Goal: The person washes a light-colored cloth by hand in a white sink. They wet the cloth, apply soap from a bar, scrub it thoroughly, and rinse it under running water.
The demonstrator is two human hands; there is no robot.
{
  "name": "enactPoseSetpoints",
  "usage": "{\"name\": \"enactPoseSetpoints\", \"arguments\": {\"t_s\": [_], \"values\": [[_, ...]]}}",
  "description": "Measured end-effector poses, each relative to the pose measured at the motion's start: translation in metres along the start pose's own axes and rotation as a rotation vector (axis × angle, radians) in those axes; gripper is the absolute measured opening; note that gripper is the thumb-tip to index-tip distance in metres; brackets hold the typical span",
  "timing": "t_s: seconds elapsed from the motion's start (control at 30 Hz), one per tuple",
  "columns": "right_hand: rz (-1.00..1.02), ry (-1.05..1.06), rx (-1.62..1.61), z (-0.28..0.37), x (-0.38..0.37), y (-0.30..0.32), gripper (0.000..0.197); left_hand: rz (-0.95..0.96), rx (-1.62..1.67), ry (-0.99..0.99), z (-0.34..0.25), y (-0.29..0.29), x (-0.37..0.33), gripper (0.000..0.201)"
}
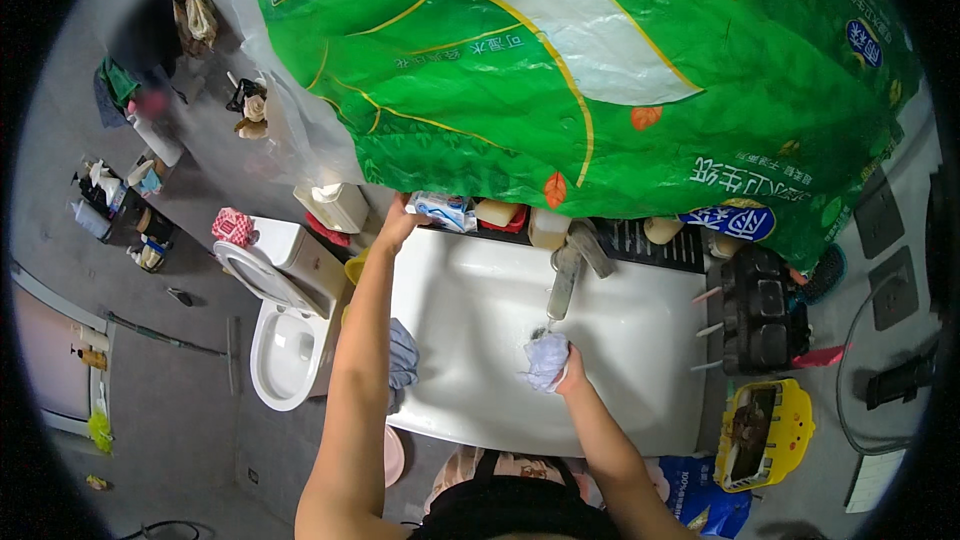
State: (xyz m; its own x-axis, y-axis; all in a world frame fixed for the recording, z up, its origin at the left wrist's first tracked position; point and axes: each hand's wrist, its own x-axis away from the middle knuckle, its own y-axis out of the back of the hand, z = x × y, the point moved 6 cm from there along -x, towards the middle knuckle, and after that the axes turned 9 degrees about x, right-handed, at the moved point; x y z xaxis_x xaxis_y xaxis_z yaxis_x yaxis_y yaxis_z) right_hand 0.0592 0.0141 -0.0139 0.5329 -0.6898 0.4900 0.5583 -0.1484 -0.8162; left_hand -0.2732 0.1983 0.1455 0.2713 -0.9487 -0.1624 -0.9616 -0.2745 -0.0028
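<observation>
My right hand (572,372) is closed on a wet, pale lavender cloth (546,360), bunched up below the spout of the faucet (565,280). Water seems to run onto the cloth, inside the white sink (470,340). Reaching to the sink's far left corner, my left hand (400,224) has its fingers and thumb apart beside a blue-and-white packet (445,211). Its fingertips are partly hidden near the green plastic packaging, so any grip on the packet is unclear. A grey-blue cloth (402,355) hangs over the sink's left edge.
A big green plastic package (480,70) overhangs the sink's back ledge. Soap bars (497,212) lie there. Right of the sink stand a black toothbrush holder (760,315) and a yellow basket (800,420). A white toilet (285,355) with its lid raised is at left.
</observation>
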Motion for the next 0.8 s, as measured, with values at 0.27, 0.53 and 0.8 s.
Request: {"name": "enactPoseSetpoints", "arguments": {"t_s": [0.27,0.53,0.8], "values": [[-0.092,-0.033,0.047,0.002,0.014,-0.013,0.04,0.211,-0.401,0.003,0.017,0.014,-0.006,0.076],[-0.164,-0.035,0.067,0.001,0.009,0.002,0.045,0.154,-0.076,-0.164,0.022,0.017,0.009,0.047],[-0.169,-0.034,0.082,0.007,0.01,-0.004,0.045,-0.023,0.168,-0.142,-0.003,0.045,0.037,0.039]]}}
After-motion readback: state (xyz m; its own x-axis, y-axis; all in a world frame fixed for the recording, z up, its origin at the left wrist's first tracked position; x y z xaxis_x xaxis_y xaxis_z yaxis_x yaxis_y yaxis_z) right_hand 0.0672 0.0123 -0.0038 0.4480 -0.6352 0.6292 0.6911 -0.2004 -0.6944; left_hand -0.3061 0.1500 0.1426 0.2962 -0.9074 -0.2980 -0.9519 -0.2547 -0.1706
